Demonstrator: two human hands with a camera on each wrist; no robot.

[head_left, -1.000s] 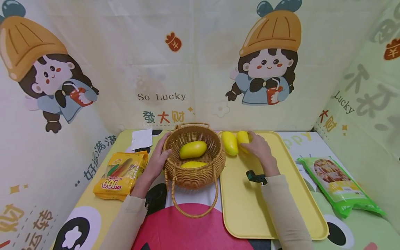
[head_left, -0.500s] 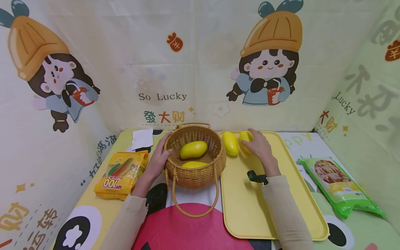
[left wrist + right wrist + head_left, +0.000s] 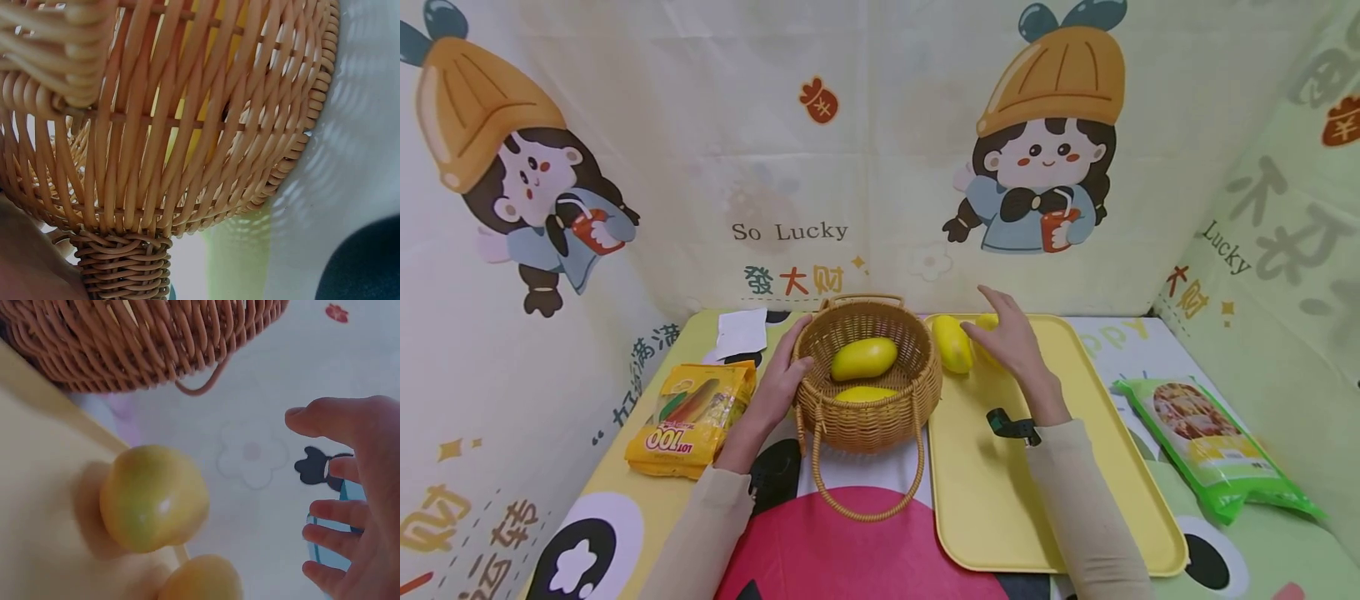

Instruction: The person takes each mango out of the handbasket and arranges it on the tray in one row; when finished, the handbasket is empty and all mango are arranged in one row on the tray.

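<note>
A wicker basket [image 3: 868, 425] stands left of the yellow tray [image 3: 992, 492], its front handle folded down toward the person. Inside lie two yellow mangoes, one whole in view [image 3: 864, 358], the other partly behind the near rim. My left hand [image 3: 778, 383] grips the basket's left rim, thumb over the edge. On the tray's far end sit two more mangoes; the nearer-left mango [image 3: 952, 346] shows fully, while my right hand [image 3: 1011, 337] covers most of the other. In the right wrist view the right hand [image 3: 362, 506] is spread, holding nothing, apart from both mangoes [image 3: 153, 499].
An orange snack bag [image 3: 692, 421] and a white paper square [image 3: 741, 334] lie left of the basket. A green food packet [image 3: 1217, 446] lies right of the tray. A printed cloth wall [image 3: 880, 167] rises directly behind the table.
My right hand has let go of the right-hand mango on the tray, its fingers lifting and spreading above it. The left hand keeps its hold on the basket.
</note>
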